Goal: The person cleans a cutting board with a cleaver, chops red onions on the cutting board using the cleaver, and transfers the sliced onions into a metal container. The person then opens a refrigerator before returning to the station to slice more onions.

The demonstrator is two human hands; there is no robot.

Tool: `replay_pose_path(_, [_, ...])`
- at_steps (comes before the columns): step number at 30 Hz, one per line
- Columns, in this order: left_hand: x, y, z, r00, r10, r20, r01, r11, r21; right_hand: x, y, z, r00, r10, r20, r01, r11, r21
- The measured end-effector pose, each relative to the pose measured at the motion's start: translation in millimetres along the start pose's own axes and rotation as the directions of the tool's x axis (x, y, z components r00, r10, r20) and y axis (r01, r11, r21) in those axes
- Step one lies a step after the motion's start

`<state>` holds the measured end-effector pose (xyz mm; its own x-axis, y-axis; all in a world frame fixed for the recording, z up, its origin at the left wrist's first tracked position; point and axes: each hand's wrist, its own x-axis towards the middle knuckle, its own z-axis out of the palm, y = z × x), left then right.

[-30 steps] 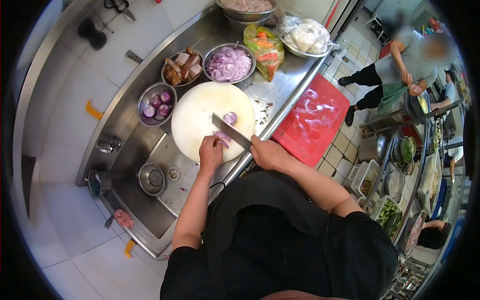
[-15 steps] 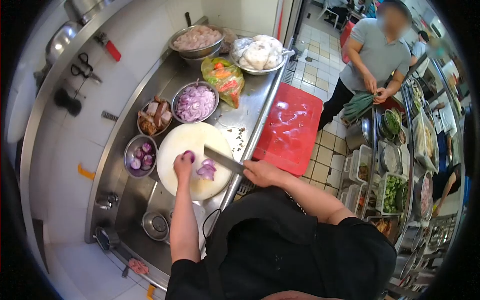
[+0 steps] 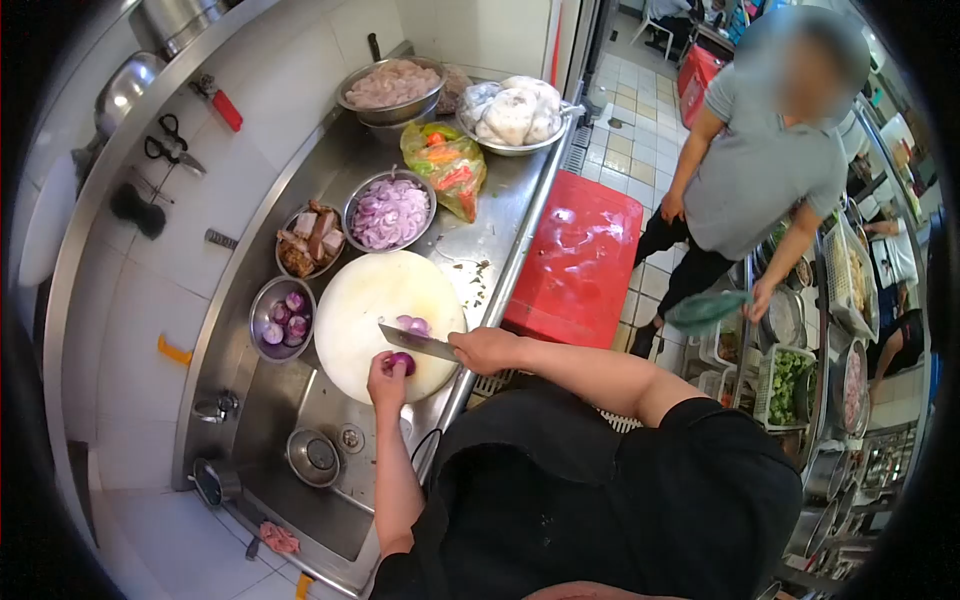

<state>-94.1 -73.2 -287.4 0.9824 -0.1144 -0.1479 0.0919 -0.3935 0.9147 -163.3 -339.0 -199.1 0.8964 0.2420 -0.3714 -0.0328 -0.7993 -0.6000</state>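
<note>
On the round white cutting board (image 3: pixel 345 300), my left hand (image 3: pixel 386 378) has its fingers closed on a purple onion piece (image 3: pixel 403 364) near the front of the board. My right hand (image 3: pixel 485 351) grips a cleaver (image 3: pixel 420 343) by its handle, with the blade over the board just behind that piece. Cut onion (image 3: pixel 412 325) lies beyond the blade. Left of the board stands a bowl of whole peeled onions (image 3: pixel 284 322); behind it are a bowl of browned meat (image 3: pixel 312 240) and a bowl of sliced onion (image 3: pixel 390 211).
A sink with a metal strainer (image 3: pixel 314 457) lies at the lower left. Farther back are a bag of peppers (image 3: pixel 445 168), a bowl of pale meat (image 3: pixel 393 84) and a bagged bowl (image 3: pixel 518 113). A red lid (image 3: pixel 578 262) and a co-worker (image 3: pixel 765 165) are on the right.
My left hand has moved toward the front of the board with the onion piece. The cleaver has shifted left and down. The co-worker has stepped closer, swinging green leaves down to one side.
</note>
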Motion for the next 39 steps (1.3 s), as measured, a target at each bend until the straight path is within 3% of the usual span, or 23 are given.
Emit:
replay_pose_path(1, [-3, 4, 5, 0.989, 0.148, -0.013, -0.139, 0.955, 0.261, -2, -3, 2, 1.000, -0.005, 0.003, 0.005, 1.000, -0.005])
replay_pose_path(2, [-9, 8, 8, 0.964, 0.263, -0.050, -0.225, 0.896, 0.382, -6, -6, 8, 1.000, -0.002, -0.014, 0.002, 1.000, -0.022])
replay_pose_path(3, [-8, 5, 9, 0.966, 0.253, -0.059, -0.212, 0.899, 0.384, -9, -9, 13, 1.000, -0.003, -0.024, 0.002, 0.999, -0.038])
replay_pose_path(5, [-9, -8, 2, 0.904, 0.419, 0.088, -0.424, 0.843, 0.331, -14, -18, 15, 1.000, 0.004, 0.004, -0.004, 0.998, -0.063])
replay_pose_path(7, [-10, 0, -8, 0.913, 0.375, 0.159, -0.407, 0.857, 0.317, -18, -27, 14, 1.000, 0.010, 0.025, -0.007, 0.994, -0.108])
replay_pose_path(9, [-9, 9, -13, 0.930, 0.300, 0.212, -0.360, 0.863, 0.355, -22, -28, 18, 0.995, -0.052, -0.080, 0.041, 0.989, -0.140])
replay_pose_path(39, [-21, 17, -11, 0.958, 0.254, 0.133, -0.282, 0.917, 0.281, -15, -41, 14, 0.998, -0.054, 0.017, 0.057, 0.983, -0.177])
